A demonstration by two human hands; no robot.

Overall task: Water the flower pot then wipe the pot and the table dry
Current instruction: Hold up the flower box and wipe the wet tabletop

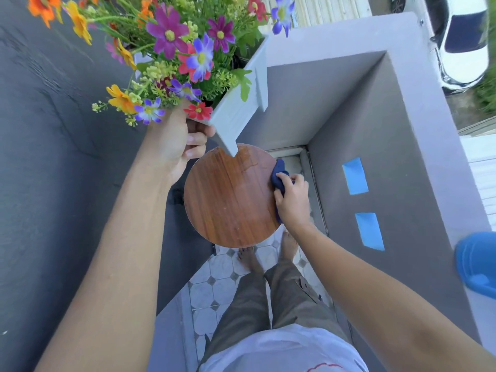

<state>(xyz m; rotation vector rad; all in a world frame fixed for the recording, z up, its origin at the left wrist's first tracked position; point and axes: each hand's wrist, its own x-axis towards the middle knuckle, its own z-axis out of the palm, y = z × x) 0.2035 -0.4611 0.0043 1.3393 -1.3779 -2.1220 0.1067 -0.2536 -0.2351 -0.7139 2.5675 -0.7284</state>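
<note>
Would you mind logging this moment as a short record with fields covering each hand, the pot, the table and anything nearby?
left hand: left hand grips the corner of the grey rectangular flower pot, holding it lifted and tilted above the table
right hand: right hand presses a dark blue cloth on the table's right edge
table: round brown wooden table, wet sheen near its far edge
nearby: blue plastic container on the grey ledge; two blue tape strips on the wall

A small round table with a reddish-brown wood-grain top (228,200) sits at the centre of the frame over a white and grey octagon-tiled floor (222,280). A crumpled dark blue cloth (279,177) rests against its right edge, and a wet patch (248,161) glistens near the upper rim.
</note>
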